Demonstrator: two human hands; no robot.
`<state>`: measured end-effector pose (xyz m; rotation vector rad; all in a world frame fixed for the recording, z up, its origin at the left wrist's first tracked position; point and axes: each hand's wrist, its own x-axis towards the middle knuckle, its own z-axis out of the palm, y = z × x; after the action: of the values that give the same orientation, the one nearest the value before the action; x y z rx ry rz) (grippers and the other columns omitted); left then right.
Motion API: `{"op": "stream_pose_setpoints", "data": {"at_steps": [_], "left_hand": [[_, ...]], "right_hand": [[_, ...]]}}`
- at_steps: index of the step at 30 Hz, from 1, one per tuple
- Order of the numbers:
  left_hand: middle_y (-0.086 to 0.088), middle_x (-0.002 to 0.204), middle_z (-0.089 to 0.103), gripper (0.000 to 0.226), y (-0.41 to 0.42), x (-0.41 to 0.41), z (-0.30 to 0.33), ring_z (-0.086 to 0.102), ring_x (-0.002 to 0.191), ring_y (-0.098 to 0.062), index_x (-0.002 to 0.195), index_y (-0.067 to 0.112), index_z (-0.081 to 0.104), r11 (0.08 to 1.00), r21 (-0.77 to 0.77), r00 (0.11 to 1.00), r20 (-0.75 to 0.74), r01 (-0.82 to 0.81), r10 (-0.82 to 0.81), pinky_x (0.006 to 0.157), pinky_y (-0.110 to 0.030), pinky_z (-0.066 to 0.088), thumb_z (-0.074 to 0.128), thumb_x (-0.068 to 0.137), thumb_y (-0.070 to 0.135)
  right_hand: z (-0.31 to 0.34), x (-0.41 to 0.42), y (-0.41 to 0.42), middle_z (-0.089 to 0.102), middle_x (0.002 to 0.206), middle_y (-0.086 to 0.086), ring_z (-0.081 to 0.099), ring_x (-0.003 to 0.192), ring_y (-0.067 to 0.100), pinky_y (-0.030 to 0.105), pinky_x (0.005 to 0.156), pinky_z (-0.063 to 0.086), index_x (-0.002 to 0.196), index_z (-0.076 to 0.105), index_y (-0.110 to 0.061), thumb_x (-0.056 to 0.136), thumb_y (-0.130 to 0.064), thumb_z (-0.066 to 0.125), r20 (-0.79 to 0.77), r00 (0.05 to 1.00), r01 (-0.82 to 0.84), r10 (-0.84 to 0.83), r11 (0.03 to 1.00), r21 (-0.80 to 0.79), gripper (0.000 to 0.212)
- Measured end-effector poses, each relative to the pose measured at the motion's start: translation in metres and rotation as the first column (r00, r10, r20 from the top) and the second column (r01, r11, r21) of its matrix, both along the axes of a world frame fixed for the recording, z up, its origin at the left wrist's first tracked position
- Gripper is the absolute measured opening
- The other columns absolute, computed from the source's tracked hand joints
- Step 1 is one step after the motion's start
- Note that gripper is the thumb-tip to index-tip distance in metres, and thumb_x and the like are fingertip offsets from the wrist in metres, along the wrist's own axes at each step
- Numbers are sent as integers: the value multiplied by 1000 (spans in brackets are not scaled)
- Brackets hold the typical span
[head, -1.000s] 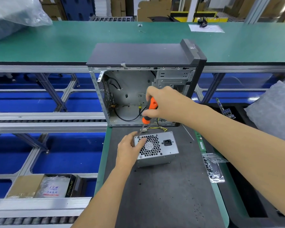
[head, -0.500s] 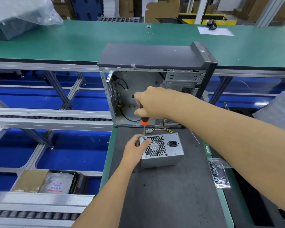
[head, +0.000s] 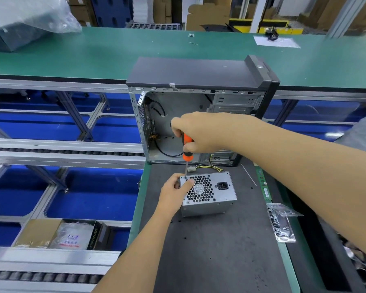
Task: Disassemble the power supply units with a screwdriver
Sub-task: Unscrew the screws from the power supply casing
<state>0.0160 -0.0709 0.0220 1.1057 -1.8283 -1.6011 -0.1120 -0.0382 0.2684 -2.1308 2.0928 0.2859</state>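
One PSU [head: 208,192] sits on the dark mat [head: 220,250], just in front of the open case [head: 199,115]; my left hand [head: 173,192] grips its near-left corner, thumb on the grille face; my right hand [head: 201,132] is clenched round the orange screwdriver [head: 186,151], tip set on the top-left corner screw. I judge the steel box stiff, fairly heavy, smooth enough to skid on the mat under torque; best held by the corner edges, clear of the fan holes and the loose wires [head: 207,167] behind.

Green conveyor belt [head: 93,58] fronts stacked cardboard boxes [head: 207,15].
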Motion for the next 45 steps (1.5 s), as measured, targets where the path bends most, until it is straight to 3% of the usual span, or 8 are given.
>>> {"op": "stream_pose_setpoints", "data": {"at_steps": [6, 12, 17, 23, 27, 32, 37, 45], "left_hand": [[8, 67, 32, 16, 2, 0, 1, 32, 58, -6, 97, 32, 68, 1000, 3, 1000, -5, -1, 1, 52, -13, 31, 71, 89, 45], [13, 61, 32, 16, 2, -2, 0, 32, 56, -5, 94, 32, 66, 1000, 2, 1000, -14, -1, 1, 50, -11, 30, 71, 88, 47], [-1, 74, 39, 19, 1, -1, -1, 37, 64, -11, 97, 31, 66, 1000, 21, 1000, -8, 11, -11, 60, -21, 35, 71, 88, 47], [3, 70, 32, 16, 0, -1, 0, 32, 60, -9, 92, 33, 67, 1000, 7, 1000, -10, 14, -14, 52, -16, 28, 70, 88, 48], [5, 69, 32, 15, 0, 0, -1, 33, 60, -8, 91, 35, 66, 1000, 8, 1000, 7, 10, -10, 53, -15, 30, 70, 88, 49], [5, 69, 33, 17, 0, -1, 0, 33, 60, -8, 92, 34, 66, 1000, 4, 1000, -2, 16, -16, 53, -14, 30, 70, 88, 50], [3, 72, 36, 22, 0, -1, -1, 35, 63, -10, 96, 32, 66, 1000, 12, 1000, 18, 21, -21, 59, -21, 33, 70, 87, 52], [1, 73, 41, 22, 0, -2, -3, 39, 65, -11, 95, 33, 65, 1000, 19, 1000, 16, 17, -17, 64, -26, 37, 70, 86, 52]], "right_hand": [[-1, 2, 2, 38, 78, 8, 42, 63, 25, 32, 48, 30, 118, 57, -21, 100, -57, 36, -246, 963, 105, -108, 994, -27, 46], [-4, 1, 5, 44, 96, -6, 45, 96, 21, 29, 57, 32, 112, 47, -26, 86, -44, 69, 201, 979, 55, -47, 998, -36, 38], [0, 5, 4, 43, 84, 9, 53, 89, 35, 37, 65, 44, 121, 53, -20, 100, -60, 33, -373, 924, 64, -89, 995, -78, 49], [0, -1, 9, 42, 98, -4, 45, 97, 25, 37, 69, 38, 123, 42, -27, 91, -48, 61, 177, 979, 100, -98, 995, -1, 43], [0, 0, 7, 34, 80, 4, 52, 98, 36, 40, 69, 43, 132, 42, -24, 101, -57, 37, -317, 938, 137, -143, 990, -42, 46], [5, -5, 12, 51, 114, 3, 44, 96, 26, 36, 70, 34, 123, 42, -24, 95, -38, 55, 72, 995, 69, -70, 997, 22, 33], [1, 3, 8, 39, 76, 2, 47, 84, 30, 38, 65, 39, 108, 46, -14, 92, -72, 34, -233, 961, 126, -146, 987, -98, 62], [5, 4, 13, 40, 80, -1, 46, 72, 22, 32, 53, 30, 113, 38, -19, 90, -67, 48, -61, 981, 181, -182, 983, -17, 54]]}}
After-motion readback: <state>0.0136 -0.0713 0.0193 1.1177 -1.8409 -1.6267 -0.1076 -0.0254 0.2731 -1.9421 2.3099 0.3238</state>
